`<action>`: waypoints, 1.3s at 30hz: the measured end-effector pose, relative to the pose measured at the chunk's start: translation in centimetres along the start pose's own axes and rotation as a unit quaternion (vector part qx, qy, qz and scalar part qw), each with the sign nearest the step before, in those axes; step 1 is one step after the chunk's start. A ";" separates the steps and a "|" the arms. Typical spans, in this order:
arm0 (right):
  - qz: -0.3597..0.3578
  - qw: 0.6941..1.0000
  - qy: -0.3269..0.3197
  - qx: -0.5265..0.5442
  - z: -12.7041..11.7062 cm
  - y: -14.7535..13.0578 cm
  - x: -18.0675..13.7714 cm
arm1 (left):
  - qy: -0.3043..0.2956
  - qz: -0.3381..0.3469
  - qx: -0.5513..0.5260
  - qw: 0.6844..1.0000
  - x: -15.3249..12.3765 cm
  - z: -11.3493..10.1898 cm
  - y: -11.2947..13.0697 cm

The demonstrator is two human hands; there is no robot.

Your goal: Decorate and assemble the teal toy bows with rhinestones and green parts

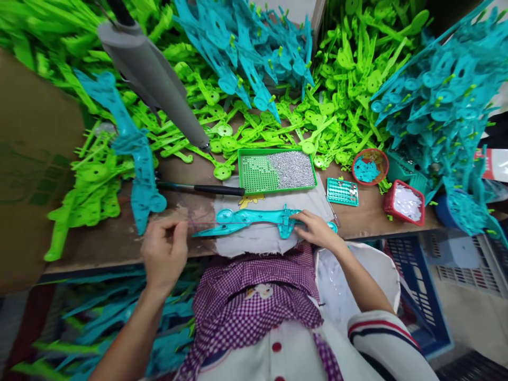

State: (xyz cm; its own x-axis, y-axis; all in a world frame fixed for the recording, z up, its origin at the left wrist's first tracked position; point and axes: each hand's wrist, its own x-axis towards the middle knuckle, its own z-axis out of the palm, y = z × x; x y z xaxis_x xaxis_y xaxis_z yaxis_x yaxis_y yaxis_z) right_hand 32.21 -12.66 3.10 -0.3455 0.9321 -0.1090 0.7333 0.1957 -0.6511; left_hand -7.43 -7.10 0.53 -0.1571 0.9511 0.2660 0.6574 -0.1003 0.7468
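Observation:
On a pale cloth (238, 244) in front of me lies a long blue plastic piece (254, 217), shaped like a toy sword half, with its pointed end to the left. My right hand (317, 230) grips it near the crosspiece at its right part. Off the left tip, my left hand (164, 254) is raised with thumb and fingers pinched together; whatever is between them is too small or hidden to make out. Just behind the piece sits a green tray (239, 174) partly filled with small silvery screws. A black-handled rod (218, 190) lies left of the tray.
A grey power screwdriver (159, 79) hangs at upper left. Lime-green plastic parts (349, 95) and blue parts (444, 100) are heaped behind. At right are a teal tray (342, 200), an orange basket (386, 166) and a red basket (391, 206). Another blue piece (138, 159) lies left.

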 end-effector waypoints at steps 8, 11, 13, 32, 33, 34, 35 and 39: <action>0.023 0.999 0.029 0.019 0.6 -0.1 0.0 | 0.200 -0.071 -0.326 0.921 4.2 1.4 4.2; 0.036 0.998 0.035 0.029 0.2 -0.4 -0.3 | 0.104 -0.077 -0.467 0.875 7.2 3.4 7.9; 0.045 0.998 0.040 0.028 0.2 -0.8 -0.9 | 0.073 -0.070 -0.506 0.857 8.1 4.5 9.6; 0.161 0.972 0.159 -0.060 0.1 -2.0 -0.7 | -0.056 0.222 -0.041 0.973 3.2 4.9 5.3; 0.148 0.972 0.171 -0.058 -0.1 -1.8 -0.3 | -0.063 0.231 -0.035 0.970 3.5 4.8 4.4; 0.137 0.973 0.180 -0.055 -0.2 -1.6 -0.1 | -0.069 0.235 -0.025 0.969 3.8 4.6 3.4; 0.128 0.973 0.184 -0.054 -0.3 -1.3 0.1 | -0.079 0.234 -0.008 0.969 4.2 4.3 2.3; 0.093 0.977 0.171 -0.086 0.5 0.1 -0.4 | -0.120 0.233 0.076 0.962 5.6 1.9 -2.2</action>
State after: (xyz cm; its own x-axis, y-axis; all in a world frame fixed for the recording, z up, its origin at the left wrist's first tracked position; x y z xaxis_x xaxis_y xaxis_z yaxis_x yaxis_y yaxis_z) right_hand 32.15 -13.11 2.73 -0.0018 0.9980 0.0629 0.8629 0.0334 -0.5043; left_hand -8.35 -0.95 -0.79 0.3435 0.8550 0.3885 0.7186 -0.5056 0.4775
